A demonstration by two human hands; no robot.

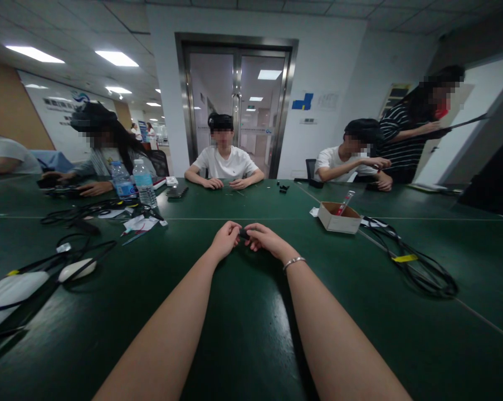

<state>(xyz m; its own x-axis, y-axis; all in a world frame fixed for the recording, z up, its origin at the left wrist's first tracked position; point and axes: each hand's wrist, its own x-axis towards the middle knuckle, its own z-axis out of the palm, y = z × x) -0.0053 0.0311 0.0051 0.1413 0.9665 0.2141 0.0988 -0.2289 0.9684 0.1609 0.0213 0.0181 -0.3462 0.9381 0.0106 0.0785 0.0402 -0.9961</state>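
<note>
Both my arms stretch forward over a dark green table (243,312). Between my fingertips is a small black piece (243,234), too small to tell its kind. My left hand (226,240) is closed, its thumb and fingers pinching the left end of the piece. From the other side my right hand (268,240), with a silver bracelet (293,263) at its wrist, grips the right end between thumb and fingers. The hands almost meet just above the tabletop, and the fingers partly cover the piece.
An open cardboard box (338,218) holds a red-and-clear tube. Coiled black cable (426,273) lies right; more cables, a white mouse (78,270) and papers (140,223) lie left. Water bottles (145,184) stand behind them. Several people sit around the table; one person stands at right.
</note>
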